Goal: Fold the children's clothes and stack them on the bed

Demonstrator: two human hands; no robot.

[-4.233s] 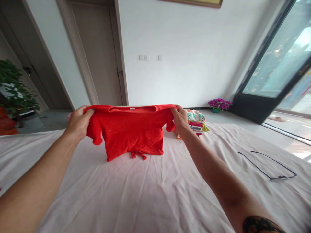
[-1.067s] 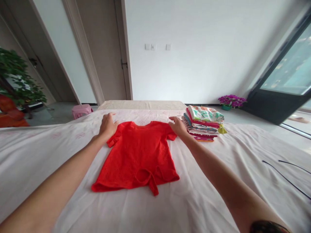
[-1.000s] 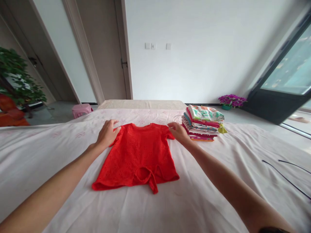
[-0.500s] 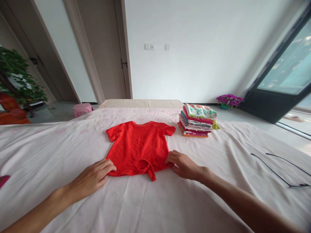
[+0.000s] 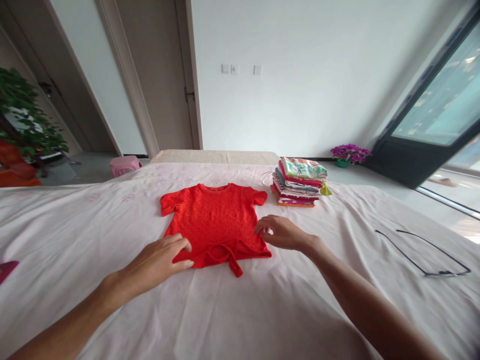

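Observation:
A red short-sleeved top [image 5: 215, 215] lies spread flat on the bed, neckline away from me, its knotted tie at the front hem. My left hand [image 5: 167, 255] rests over its lower left corner, thumb and fingers apart with red fabric showing between them. At the top's right side edge is my right hand [image 5: 279, 232], fingers loosely curled and tips close against the fabric. A gap shows between its thumb and fingers. Whether those tips touch the cloth I cannot tell.
A stack of folded clothes [image 5: 300, 184] stands right of the top. Black-framed glasses [image 5: 446, 273] lie on the pale bedsheet [image 5: 232, 315] farther right. A magenta item [image 5: 6, 270] shows at the left edge. Beyond the bed are a pink stool [image 5: 125, 165] and purple flowers [image 5: 350, 153].
Both hands have left the bottom hem's corners. My right hand has moved up along the top's side; my left has shifted right and opened over the lower left part.

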